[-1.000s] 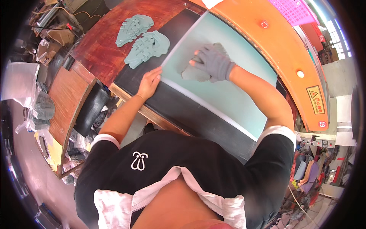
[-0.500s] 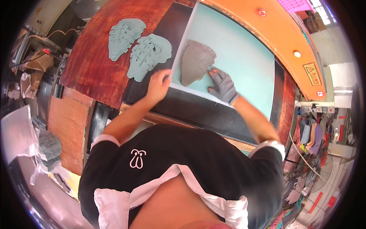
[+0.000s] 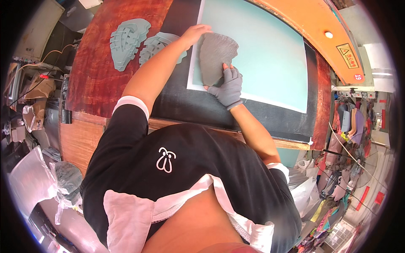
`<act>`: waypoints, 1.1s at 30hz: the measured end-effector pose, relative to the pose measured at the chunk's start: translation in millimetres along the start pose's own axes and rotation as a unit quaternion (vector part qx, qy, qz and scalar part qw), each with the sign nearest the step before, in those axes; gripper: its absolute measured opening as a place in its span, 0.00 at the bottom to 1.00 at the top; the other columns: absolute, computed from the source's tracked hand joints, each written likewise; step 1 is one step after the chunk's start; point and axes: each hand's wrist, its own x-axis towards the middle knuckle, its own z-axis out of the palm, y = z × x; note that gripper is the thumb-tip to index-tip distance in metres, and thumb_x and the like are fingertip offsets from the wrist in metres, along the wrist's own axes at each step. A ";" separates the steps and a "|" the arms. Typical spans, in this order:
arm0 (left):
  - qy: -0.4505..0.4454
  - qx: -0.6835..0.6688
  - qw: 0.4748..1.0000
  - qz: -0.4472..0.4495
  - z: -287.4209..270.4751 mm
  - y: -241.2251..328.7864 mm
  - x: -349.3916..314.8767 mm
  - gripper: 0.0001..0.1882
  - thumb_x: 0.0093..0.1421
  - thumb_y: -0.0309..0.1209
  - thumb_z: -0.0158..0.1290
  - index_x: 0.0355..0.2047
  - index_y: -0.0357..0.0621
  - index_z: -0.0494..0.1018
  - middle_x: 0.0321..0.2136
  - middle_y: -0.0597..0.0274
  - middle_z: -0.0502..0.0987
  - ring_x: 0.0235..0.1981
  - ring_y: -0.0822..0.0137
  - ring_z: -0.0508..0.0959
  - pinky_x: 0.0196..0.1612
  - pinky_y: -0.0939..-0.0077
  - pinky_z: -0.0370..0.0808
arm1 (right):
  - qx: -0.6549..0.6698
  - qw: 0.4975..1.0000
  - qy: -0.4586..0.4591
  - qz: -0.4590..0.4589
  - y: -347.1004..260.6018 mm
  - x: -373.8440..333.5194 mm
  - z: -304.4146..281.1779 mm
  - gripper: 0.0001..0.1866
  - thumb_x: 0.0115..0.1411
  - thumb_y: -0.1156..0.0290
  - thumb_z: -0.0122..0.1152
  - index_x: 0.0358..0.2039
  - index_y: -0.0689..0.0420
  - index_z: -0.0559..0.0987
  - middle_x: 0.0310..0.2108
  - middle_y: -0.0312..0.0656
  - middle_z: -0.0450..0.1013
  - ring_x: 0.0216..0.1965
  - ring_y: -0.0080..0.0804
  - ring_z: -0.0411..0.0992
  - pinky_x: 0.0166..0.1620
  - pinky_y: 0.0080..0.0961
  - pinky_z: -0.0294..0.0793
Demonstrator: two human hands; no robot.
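Note:
A dark grey, fine-ribbed sheet piece [image 3: 217, 55], shaped like a flat shoe upper, lies over the left part of a pale blue-green board [image 3: 270, 59]. My bare left hand [image 3: 196, 34] reaches across to its far left corner, fingers together at the edge. On the near right edge is my right hand [image 3: 229, 87] in a grey glove with bare fingertips; its thumb is at the piece's near end and the fingers are on its right side. To the left lie two stacks of grey-green cut-out pieces, one stack [image 3: 126, 42] in full view, the other stack [image 3: 154, 46] partly behind my left forearm.
A reddish-brown worn tabletop [image 3: 90, 80] extends left, with a black strip [image 3: 181, 99] around the board. Beyond the board stands an orange machine body [image 3: 312, 25] with a round light and a yellow warning label. Coloured pieces [image 3: 352, 118] hang at the right.
My left hand has moved from beside the board up to the piece's far corner. My right hand has shifted left onto its near edge. The view has turned slightly.

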 end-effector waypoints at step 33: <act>0.077 0.046 0.995 0.049 -11.2 17.7 -43.1 0.24 0.63 0.42 0.47 0.54 0.39 0.66 0.51 0.63 0.71 0.56 0.69 0.65 0.59 0.74 0.58 | 0.024 0.999 0.006 -0.040 21.6 -48.2 -36.1 0.36 0.43 0.61 0.70 0.51 0.62 0.68 0.54 0.53 0.64 0.50 0.51 0.65 0.52 0.40 0.65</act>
